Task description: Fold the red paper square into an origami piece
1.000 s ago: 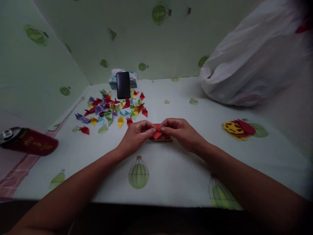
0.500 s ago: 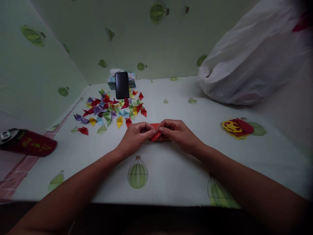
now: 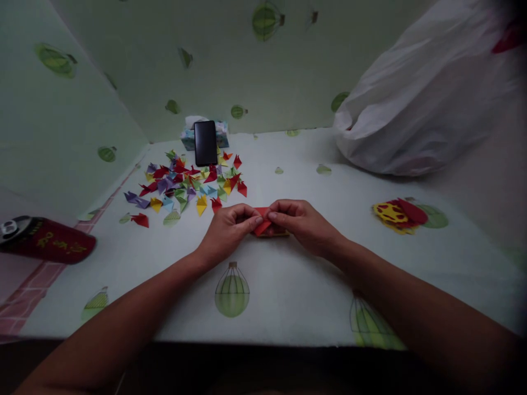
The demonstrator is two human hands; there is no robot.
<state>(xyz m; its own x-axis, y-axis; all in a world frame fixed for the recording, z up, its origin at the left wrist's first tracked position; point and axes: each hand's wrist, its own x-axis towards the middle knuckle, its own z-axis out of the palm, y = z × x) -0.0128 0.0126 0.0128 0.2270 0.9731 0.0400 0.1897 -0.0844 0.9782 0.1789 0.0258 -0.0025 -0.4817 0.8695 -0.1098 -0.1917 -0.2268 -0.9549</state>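
Note:
A small piece of red folded paper (image 3: pixel 261 225) is pinched between both hands at the middle of the table. My left hand (image 3: pixel 233 229) grips its left side with thumb and fingertips. From the other side, my right hand (image 3: pixel 303 225) holds it with thumb and forefinger. Under the paper lies a flat thing with a yellowish edge (image 3: pixel 274 236), mostly hidden by the hands. Left of and beyond my left hand spreads a pile of small folded paper birds (image 3: pixel 179 184) in red, yellow, green, blue and purple.
A black phone (image 3: pixel 205 144) leans on a tissue pack (image 3: pixel 188 137) behind the pile. A red drink can (image 3: pixel 47 240) is at the far left. On the right are a red and yellow cut-out item (image 3: pixel 397 215) and a big white plastic bag (image 3: pixel 415 115).
Both hands keep their hold on the red paper. The fingers have shifted only slightly, and a little more of the flat thing beneath shows.

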